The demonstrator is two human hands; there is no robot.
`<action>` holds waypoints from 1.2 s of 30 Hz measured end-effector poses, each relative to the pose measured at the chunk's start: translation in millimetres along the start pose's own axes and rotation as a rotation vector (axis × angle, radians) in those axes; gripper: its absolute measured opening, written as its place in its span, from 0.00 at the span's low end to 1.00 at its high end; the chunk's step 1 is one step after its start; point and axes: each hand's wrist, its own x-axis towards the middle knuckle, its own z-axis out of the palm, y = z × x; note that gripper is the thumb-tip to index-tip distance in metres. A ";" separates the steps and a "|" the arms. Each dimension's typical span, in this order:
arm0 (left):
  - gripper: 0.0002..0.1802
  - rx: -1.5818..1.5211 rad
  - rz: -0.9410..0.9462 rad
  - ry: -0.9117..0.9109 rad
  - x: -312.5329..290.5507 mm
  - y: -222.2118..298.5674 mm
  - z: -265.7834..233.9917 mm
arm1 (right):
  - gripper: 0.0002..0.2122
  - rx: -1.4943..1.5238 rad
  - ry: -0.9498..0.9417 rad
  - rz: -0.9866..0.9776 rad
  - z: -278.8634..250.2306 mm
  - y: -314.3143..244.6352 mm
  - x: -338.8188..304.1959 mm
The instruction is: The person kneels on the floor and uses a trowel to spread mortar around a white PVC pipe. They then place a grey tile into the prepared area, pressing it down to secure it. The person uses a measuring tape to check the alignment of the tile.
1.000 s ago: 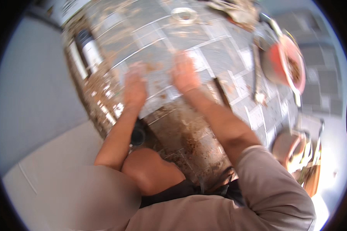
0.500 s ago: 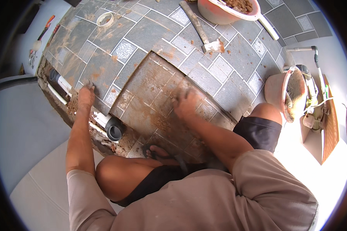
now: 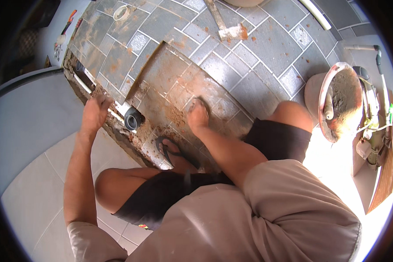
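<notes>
My left hand [image 3: 95, 114] is over the trench beside the raised tile edge, fingers bent but apart, with nothing visible in them. Close by lies a white pipe [image 3: 120, 107] ending in a dark grey fitting [image 3: 132, 119] with a round open mouth. My right hand [image 3: 198, 114] is down on the lower, dirt-covered patch of tiles [image 3: 170, 74], its fingers curled in; whatever they hold, if anything, is hidden. Loose brown soil [image 3: 175, 117] lies just left of it, toward the fitting.
A hatchet-like tool [image 3: 231, 32] with a wooden handle lies on the grey tiles beyond. To the right stands a bucket [image 3: 321, 94] of grey mortar with a handled tool in it. A tape roll [image 3: 121, 13] sits at the far left. My sandalled foot [image 3: 170, 150] is near the trench.
My left hand has left the tile surface and come back toward me over the trench. My right hand has drawn left and its fingers have curled in. The view has shifted.
</notes>
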 end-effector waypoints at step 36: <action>0.16 -1.523 -0.267 -0.058 0.4 394.5 315.9 | 0.24 0.278 -0.403 -0.041 -22.4 96.8 -92.3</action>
